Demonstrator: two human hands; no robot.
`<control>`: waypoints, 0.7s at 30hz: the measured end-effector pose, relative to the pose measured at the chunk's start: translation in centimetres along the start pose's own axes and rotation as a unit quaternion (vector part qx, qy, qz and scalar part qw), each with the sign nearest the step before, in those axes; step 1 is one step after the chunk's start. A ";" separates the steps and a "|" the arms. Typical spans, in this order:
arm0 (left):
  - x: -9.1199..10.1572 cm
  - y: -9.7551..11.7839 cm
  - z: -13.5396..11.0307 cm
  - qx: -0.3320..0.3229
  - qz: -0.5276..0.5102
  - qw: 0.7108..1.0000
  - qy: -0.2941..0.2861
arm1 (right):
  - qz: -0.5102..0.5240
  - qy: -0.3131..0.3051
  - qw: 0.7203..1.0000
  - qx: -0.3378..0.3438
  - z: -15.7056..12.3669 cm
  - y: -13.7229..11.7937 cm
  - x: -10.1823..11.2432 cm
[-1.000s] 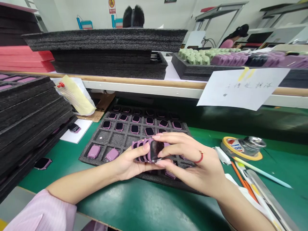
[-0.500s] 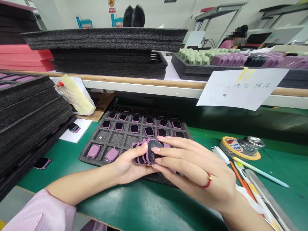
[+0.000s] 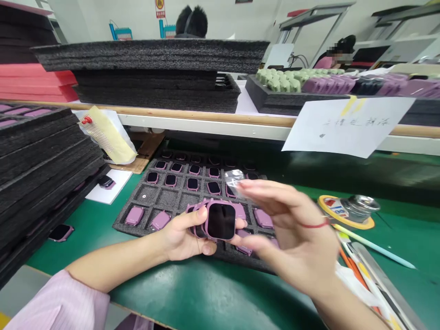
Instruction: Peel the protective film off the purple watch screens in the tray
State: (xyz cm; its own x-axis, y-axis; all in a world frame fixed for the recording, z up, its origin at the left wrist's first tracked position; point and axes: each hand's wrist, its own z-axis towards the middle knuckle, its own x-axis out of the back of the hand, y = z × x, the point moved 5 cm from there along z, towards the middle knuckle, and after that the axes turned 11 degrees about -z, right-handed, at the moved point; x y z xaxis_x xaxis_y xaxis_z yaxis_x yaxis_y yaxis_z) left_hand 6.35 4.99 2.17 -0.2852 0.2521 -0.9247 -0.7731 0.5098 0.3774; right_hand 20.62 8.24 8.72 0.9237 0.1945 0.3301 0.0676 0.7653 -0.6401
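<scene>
My left hand grips a row of several purple smartwatch bodies; the front one shows its black screen. My right hand is lifted beside it, blurred by motion, pinching a small clear protective film between thumb and forefinger. Below both hands lies a black foam tray whose pockets hold more purple watch bodies, some screen up, some face down.
Stacks of black foam trays stand at the left and on the shelf. A tape roll with a metal dish, pens and tools lie at right. A paper note hangs from the shelf. Other people sit behind it.
My right hand has pulled a clear film off the front watch's screen and lifted it up and away. My left hand has kept hold of the watch row.
</scene>
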 end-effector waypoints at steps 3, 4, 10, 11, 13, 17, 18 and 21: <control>0.1 0.0 -0.1 0.002 0.003 1.000 -0.004 | -0.056 -0.084 0.995 0.009 -0.3 0.2 -1.3; 0.2 0.0 -0.1 0.005 0.005 1.000 -0.006 | -0.067 -0.091 0.993 0.016 -0.2 0.2 -1.5; 0.2 -0.4 -0.1 0.032 0.026 0.999 -0.022 | -0.094 -0.093 0.990 0.047 -0.2 -0.5 -1.7; 0.1 -0.4 -0.2 0.031 0.027 0.999 -0.023 | -0.099 -0.096 0.989 0.054 -0.2 -0.7 -1.6; 0.0 -0.4 -0.2 0.020 0.027 0.999 -0.016 | -0.090 -0.114 0.987 0.065 -0.4 -1.0 -1.6; -0.3 -0.1 -0.2 -0.012 0.017 1.000 -0.001 | -0.006 -0.056 0.997 0.050 -0.1 -1.0 -0.2; -0.4 -0.1 -0.1 -0.012 0.021 1.000 -0.003 | -0.010 -0.003 0.999 0.046 0.0 -1.0 0.7; -0.4 -0.1 0.0 -0.012 0.037 0.999 -0.005 | -0.118 0.055 0.988 0.080 -0.5 -1.9 2.5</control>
State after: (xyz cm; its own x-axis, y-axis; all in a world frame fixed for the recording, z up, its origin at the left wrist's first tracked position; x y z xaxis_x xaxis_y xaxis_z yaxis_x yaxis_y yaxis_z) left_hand 6.53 4.84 2.51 -0.3362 0.2964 -0.8939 -0.7641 0.4690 0.4429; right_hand 23.03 6.94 10.43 0.9254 -0.0632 0.3736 0.2345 0.8701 -0.4336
